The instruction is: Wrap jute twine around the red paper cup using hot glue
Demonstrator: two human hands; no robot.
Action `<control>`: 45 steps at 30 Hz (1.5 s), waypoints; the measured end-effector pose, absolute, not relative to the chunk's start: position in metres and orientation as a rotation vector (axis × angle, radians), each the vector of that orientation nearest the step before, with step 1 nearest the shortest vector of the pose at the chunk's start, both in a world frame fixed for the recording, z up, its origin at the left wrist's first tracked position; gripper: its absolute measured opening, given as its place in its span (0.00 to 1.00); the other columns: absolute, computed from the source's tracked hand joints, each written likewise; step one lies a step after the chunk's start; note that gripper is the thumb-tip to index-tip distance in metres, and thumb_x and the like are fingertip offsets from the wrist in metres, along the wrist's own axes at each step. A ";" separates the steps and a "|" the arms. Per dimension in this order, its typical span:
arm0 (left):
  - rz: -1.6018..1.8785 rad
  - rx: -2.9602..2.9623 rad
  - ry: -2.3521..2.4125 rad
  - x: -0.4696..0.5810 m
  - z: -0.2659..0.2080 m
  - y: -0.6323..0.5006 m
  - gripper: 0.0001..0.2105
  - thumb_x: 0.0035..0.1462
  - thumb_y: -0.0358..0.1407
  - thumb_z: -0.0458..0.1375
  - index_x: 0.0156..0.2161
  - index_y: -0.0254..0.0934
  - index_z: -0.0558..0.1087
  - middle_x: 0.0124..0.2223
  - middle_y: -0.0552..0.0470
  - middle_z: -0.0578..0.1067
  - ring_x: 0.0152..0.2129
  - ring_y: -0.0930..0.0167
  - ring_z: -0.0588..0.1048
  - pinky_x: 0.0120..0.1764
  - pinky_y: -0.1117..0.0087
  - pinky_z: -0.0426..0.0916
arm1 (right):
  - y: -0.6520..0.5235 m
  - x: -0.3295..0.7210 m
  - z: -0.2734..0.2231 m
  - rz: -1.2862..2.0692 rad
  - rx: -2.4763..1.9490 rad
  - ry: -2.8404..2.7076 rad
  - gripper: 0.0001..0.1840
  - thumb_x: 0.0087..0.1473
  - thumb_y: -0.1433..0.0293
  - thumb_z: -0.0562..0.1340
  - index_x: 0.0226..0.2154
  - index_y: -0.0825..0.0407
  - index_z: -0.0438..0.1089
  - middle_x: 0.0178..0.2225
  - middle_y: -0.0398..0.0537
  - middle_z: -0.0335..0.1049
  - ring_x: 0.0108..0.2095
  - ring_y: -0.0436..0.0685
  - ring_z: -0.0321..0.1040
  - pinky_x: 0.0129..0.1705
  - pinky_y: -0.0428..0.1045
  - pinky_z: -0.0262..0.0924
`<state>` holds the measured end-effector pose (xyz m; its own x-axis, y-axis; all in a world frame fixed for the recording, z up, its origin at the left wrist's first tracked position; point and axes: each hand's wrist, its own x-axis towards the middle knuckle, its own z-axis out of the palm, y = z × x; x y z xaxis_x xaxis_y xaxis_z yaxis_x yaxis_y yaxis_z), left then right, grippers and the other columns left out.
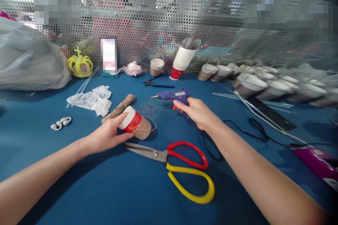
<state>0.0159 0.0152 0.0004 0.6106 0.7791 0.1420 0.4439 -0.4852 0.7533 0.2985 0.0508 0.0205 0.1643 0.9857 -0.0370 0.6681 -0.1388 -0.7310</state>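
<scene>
Tilted on its side, a red and white paper cup (pixel 133 123) is gripped at its rim end by my left hand (pixel 109 130). Twine is wound around the cup's base end, with a loose strand looping off it. My right hand (pixel 196 111) is closed around the handle of a blue hot glue gun (pixel 173 95), whose nozzle points left, apart from the cup. Behind the cup lies a roll of brown twine (pixel 120 108). Large scissors (pixel 158 155) with one red and one yellow handle lie in front of it, blades spread slightly.
Pliers (pixel 155 83) and a leaning stack of paper cups (pixel 182 59) are at the back. Twine-wrapped cups (pixel 250 82) crowd the right side. Crumpled white lace (pixel 91 100) lies left, near a grey bag (pixel 29 56). A black cord (pixel 248 133) trails right of my right arm.
</scene>
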 end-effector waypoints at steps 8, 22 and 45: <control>0.598 2.119 0.995 0.017 0.002 0.014 0.14 0.54 0.38 0.56 0.44 0.34 0.64 0.38 0.50 0.75 0.32 0.69 0.74 0.36 0.71 0.69 | 0.080 0.305 0.015 0.454 -2.208 -1.564 0.13 0.52 0.64 0.59 0.24 0.57 0.67 0.27 0.60 0.72 0.35 0.65 0.71 0.35 0.53 0.60; 0.654 1.954 0.939 0.022 0.004 0.011 0.14 0.53 0.36 0.56 0.45 0.33 0.68 0.42 0.48 0.76 0.37 0.66 0.75 0.43 0.67 0.70 | 0.013 0.240 0.030 1.551 -1.535 -1.591 0.18 0.48 0.55 0.60 0.22 0.53 0.60 0.19 0.38 0.60 0.13 0.41 0.48 0.13 0.41 0.43; 0.523 1.643 0.771 0.025 0.010 -0.001 0.16 0.53 0.35 0.59 0.47 0.34 0.66 0.39 0.52 0.75 0.35 0.70 0.74 0.40 0.70 0.70 | 0.005 0.230 0.033 1.264 -1.180 -1.311 0.17 0.45 0.57 0.64 0.22 0.52 0.62 0.18 0.38 0.60 0.19 0.44 0.52 0.20 0.44 0.47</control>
<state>0.0254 -0.0013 0.0101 0.6808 0.7289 -0.0714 0.2028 -0.0940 0.9747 0.2299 0.0051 0.0326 -0.1017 0.9948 0.0034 0.0330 0.0068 -0.9994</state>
